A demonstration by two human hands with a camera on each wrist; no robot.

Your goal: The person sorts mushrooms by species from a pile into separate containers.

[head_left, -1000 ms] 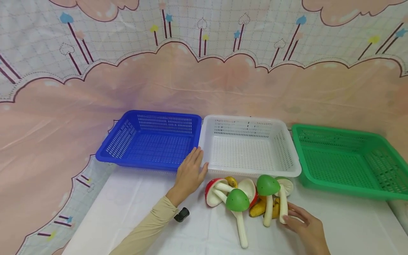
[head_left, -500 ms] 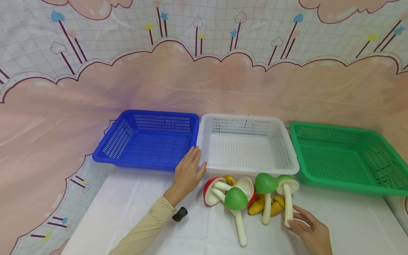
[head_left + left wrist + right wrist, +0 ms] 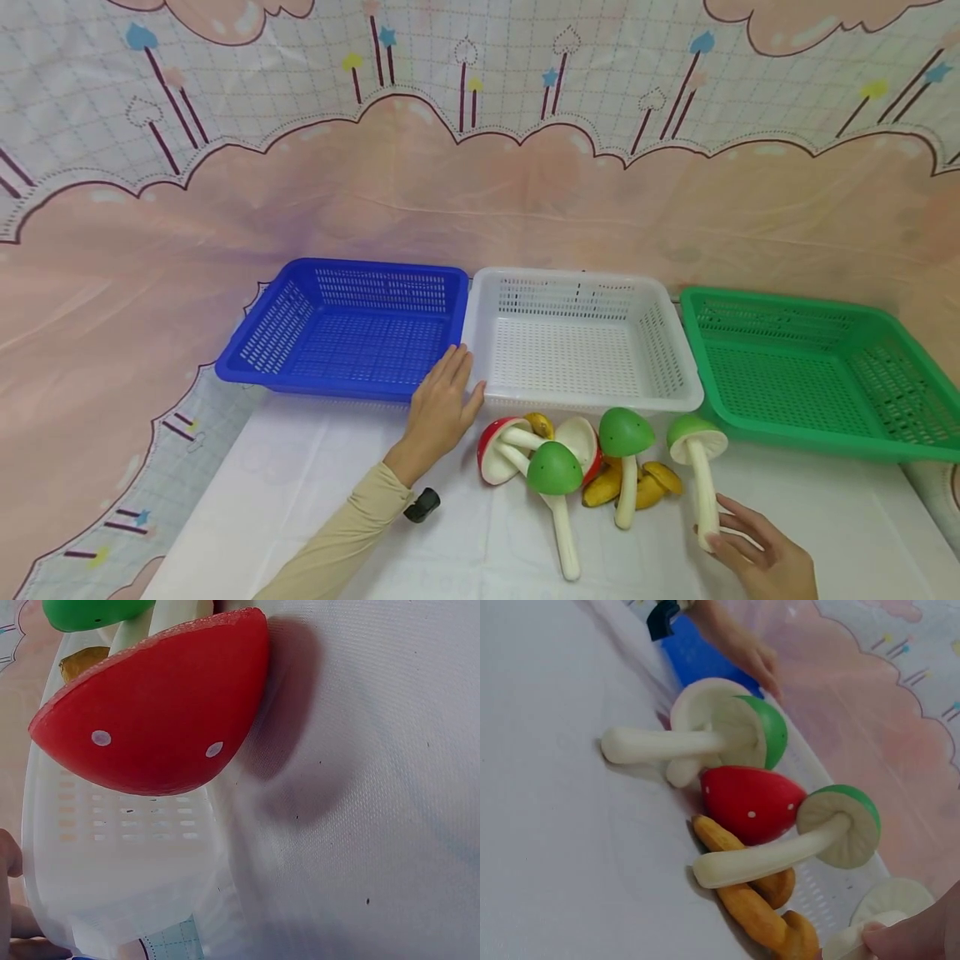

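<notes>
My right hand (image 3: 761, 550) pinches the lower stem of a green-capped toy mushroom (image 3: 697, 450), held upright, cap away from me. In the right wrist view the thumb (image 3: 915, 937) presses on its pale stem. My left hand (image 3: 438, 408) rests with straight fingers where the rims of the blue basket (image 3: 337, 387) and the white basket (image 3: 592, 402) meet. Right of it lie red-capped toy mushrooms (image 3: 495, 462) and a green-capped one (image 3: 555, 469) overlapping them. Another green-capped mushroom (image 3: 627, 433) lies across yellow-brown curved pieces (image 3: 651, 490).
A green basket (image 3: 825, 442) stands at the right, beside the white one. A small black object (image 3: 422, 506) shows by the left wrist. White cloth (image 3: 480, 550) covers the table, and a printed pink curtain (image 3: 525, 200) hangs behind.
My right hand has drawn the green-capped mushroom to the right, away from the pile, uncovering more of the yellow-brown pieces. The left hand keeps its place at the baskets.
</notes>
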